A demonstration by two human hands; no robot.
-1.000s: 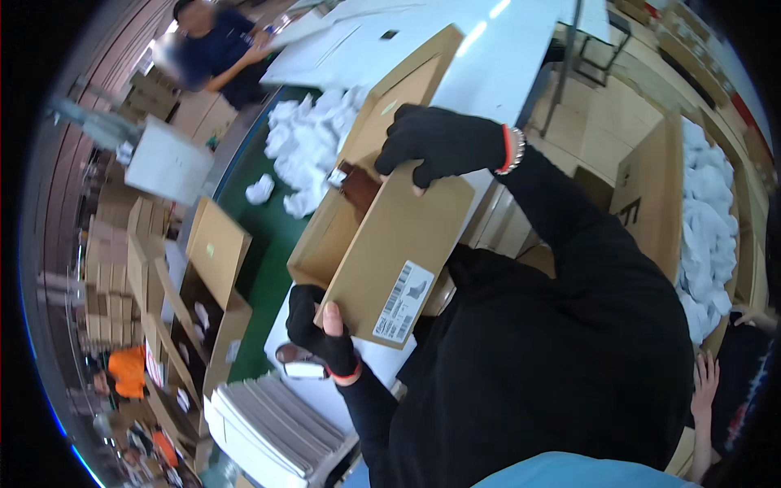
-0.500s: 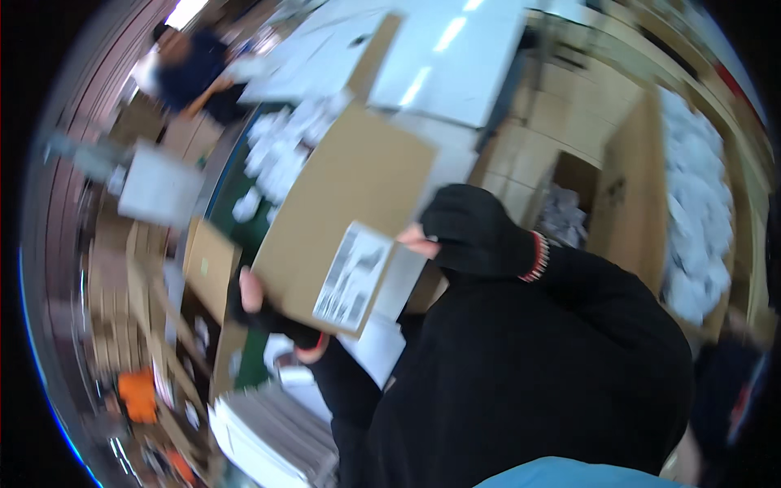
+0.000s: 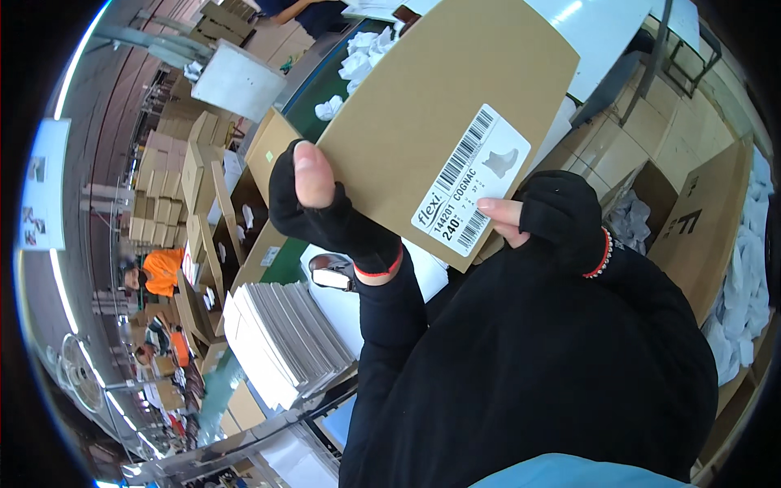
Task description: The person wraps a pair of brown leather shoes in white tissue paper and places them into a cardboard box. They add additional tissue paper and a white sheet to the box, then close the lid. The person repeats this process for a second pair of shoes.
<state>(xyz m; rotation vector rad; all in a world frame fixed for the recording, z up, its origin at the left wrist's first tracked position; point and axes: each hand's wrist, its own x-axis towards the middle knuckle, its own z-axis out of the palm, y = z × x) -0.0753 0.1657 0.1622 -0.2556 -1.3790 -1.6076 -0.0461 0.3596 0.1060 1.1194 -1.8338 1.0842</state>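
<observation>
A brown cardboard shoe box [image 3: 439, 89] is held up tilted in front of me. My left hand [image 3: 313, 203], in a black fingerless glove, grips its left edge with the thumb on top; the other fingers are hidden beneath. On the box's near right corner is a white label [image 3: 465, 175] with bars and a small boot picture. My right hand [image 3: 557, 220], gloved alike, is curled at the box's right edge, with a bare fingertip on the label. Behind my left wrist lies a brown item with a white part [image 3: 332, 275], perhaps a shoe.
A thick stack of white sheets [image 3: 285, 346] stands at lower left. Crumpled white paper [image 3: 366, 57] lies on the green belt [image 3: 329, 89] beyond the box. At right is a large carton [image 3: 704, 228] with white paper. Another person [image 3: 163, 272] in orange is far left.
My view has swung, and the box now appears larger and farther right. My left hand keeps its hold on the left edge. The right hand's fingertip now lies over the label's lower right part.
</observation>
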